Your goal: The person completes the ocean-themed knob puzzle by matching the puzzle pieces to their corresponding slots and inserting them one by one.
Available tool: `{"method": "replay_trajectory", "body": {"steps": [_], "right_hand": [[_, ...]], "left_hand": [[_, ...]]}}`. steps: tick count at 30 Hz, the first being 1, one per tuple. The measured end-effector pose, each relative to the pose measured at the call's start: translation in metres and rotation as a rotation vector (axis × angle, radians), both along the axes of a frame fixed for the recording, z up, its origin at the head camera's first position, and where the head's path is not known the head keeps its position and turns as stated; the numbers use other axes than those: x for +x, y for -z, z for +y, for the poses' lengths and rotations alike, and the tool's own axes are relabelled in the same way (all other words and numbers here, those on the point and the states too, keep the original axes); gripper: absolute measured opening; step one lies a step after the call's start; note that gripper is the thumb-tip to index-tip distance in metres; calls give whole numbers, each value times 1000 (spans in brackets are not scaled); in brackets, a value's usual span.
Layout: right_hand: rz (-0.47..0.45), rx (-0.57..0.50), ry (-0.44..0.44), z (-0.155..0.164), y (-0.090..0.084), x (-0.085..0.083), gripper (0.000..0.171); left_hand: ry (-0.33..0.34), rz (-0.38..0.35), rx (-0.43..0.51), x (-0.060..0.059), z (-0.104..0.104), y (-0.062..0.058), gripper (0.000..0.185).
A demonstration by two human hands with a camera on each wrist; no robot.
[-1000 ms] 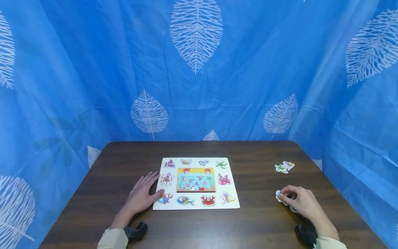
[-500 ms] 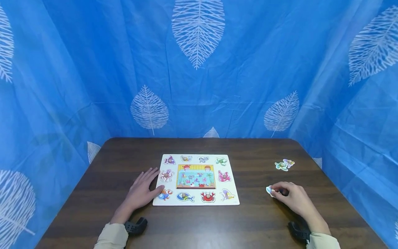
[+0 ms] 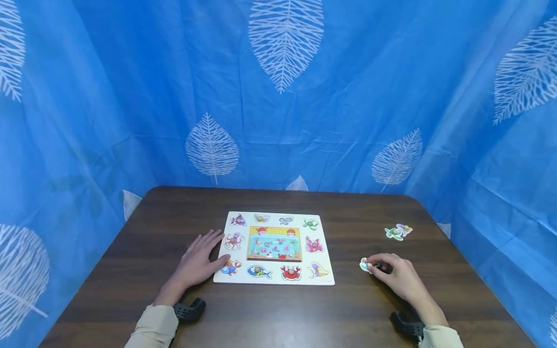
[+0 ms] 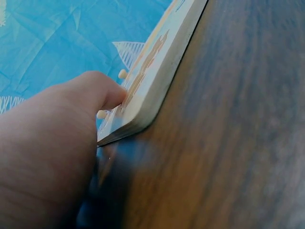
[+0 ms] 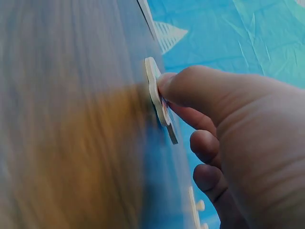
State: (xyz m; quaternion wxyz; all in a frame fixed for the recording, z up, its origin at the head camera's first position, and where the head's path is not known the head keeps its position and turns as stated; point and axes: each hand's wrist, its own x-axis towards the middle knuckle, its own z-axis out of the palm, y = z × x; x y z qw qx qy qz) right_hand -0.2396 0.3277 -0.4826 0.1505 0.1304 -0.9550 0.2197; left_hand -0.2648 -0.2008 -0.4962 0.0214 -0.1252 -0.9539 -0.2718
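A pale wooden puzzle board [image 3: 274,280] with sea-animal shapes around an aquarium picture lies on the table. My left hand [image 3: 196,263] rests at its left side in the head view, fingers spread, thumb on the lower left corner; the left wrist view shows that thumb [image 4: 112,93] touching the board's top. To the right of the board, my right hand [image 3: 400,278] pinches a small white-edged puzzle piece [image 3: 364,264] between thumb and finger. Seen from the right wrist, the piece [image 5: 155,88] is tilted close to the tabletop, its picture largely hidden by the thumb.
Toward the back right lie a green turtle piece [image 3: 393,234] and a purple and yellow piece [image 3: 404,229], overlapping. Several shapes on the board carry round knobs, such as the red crab [image 3: 290,273]. The dark wood table [image 3: 278,319] ends at a blue leaf-print curtain [image 3: 278,145].
My right hand has moved left toward the board, carrying the puzzle piece with it. The left hand keeps its place on the board. The head view has shifted slightly.
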Motion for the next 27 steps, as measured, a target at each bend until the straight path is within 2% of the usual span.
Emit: {"method": "replay_trajectory", "body": {"steps": [6, 12, 14, 17, 27], "right_hand": [[17, -19, 9, -12, 1, 0, 17], [163, -80, -74, -28, 1, -5, 24], [184, -91, -107, -37, 1, -8, 26], [174, -95, -147, -53, -3, -15, 25], [104, -114, -291, -109, -31, -38, 19]], "left_hand": [[3, -3, -12, -2, 0, -2, 72], [0, -7, -8, -1, -1, 0, 73], [-3, -10, -8, 0, -2, 0, 73], [-5, -3, -12, 1, -4, 0, 72], [12, 16, -1, 0, 0, 0, 71]]}}
